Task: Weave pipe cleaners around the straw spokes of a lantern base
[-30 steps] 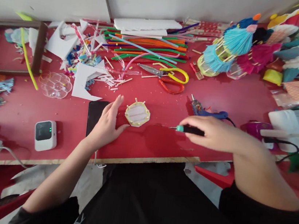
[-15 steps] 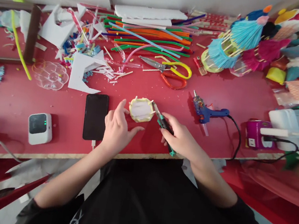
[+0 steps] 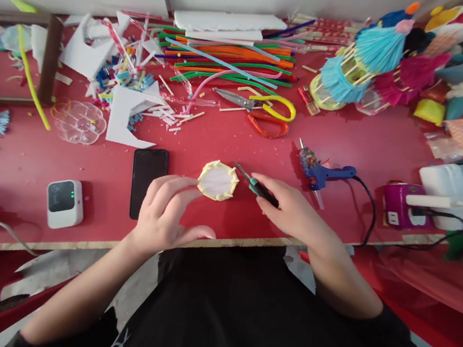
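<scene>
A small round piece [image 3: 218, 181] with a pale, whitish face and a yellow rim set with short pegs lies on the red table in front of me. My left hand [image 3: 168, 210] is open at its left, thumb spread away. Its index fingertip reaches the rim; whether it touches, I cannot tell. My right hand [image 3: 291, 207] is closed around the black and green handle of a utility knife [image 3: 260, 188]. The blade points up and left, just right of the piece and apart from it.
A phone [image 3: 141, 183] lies left of the piece, partly behind my left hand. Scissors [image 3: 261, 108] lie beyond it, before colourful pipe cleaners [image 3: 233, 63]. A corded blue glue gun [image 3: 321, 173] is at right. Paper-roofed models [image 3: 356, 65] stand at back right. A white device [image 3: 64, 204] sits left.
My left hand has drawn back toward me and left, its thumb lower. The round piece sits slightly nearer me and looks turned. My right hand and the knife have shifted slightly right.
</scene>
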Motion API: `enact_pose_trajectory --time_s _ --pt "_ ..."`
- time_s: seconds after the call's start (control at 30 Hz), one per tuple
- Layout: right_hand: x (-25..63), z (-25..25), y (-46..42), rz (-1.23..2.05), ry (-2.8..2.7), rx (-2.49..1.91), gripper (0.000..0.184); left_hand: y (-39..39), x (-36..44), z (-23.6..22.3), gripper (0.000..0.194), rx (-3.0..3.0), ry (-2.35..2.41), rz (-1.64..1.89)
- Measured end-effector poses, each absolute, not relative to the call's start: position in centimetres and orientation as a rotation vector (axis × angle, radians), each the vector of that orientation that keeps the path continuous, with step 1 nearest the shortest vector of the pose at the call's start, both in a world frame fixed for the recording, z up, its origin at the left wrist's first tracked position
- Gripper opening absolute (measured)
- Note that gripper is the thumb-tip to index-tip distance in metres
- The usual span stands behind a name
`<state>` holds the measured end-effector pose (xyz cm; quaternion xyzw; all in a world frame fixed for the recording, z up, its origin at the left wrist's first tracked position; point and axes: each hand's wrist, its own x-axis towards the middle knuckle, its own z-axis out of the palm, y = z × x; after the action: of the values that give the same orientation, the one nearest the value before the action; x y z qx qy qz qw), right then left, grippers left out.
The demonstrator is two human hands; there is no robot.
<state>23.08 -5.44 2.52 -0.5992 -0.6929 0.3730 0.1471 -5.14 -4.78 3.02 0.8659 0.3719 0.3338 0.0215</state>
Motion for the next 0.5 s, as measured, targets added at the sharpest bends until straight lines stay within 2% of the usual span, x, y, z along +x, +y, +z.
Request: enact_pose_trajectory --time_s 0.17,0.27,0.33,0.5 --pt "22.9 2.6 -5.8 1.159 -2.005 -1.735 0.054 -3.3 -3.8 6.1 0.049 2.812 0.903 0.648" --pt "22.5 2.5 -5.9 1.191 -1.995 -1.737 0.055 -3.2 -2.2 7.2 0.032 2.899 0.896 0.325" --pt "22.3 2.3 -6.0 1.201 -1.988 -1.71 0.055 -3.2 -1.0 7.7 0.028 2.92 0.936 0.091" --pt "21.9 2.2 -6.0 1.226 -1.976 -1.678 0.054 -2.6 1.1 8.6 0.06 2.736 1.015 -0.455"
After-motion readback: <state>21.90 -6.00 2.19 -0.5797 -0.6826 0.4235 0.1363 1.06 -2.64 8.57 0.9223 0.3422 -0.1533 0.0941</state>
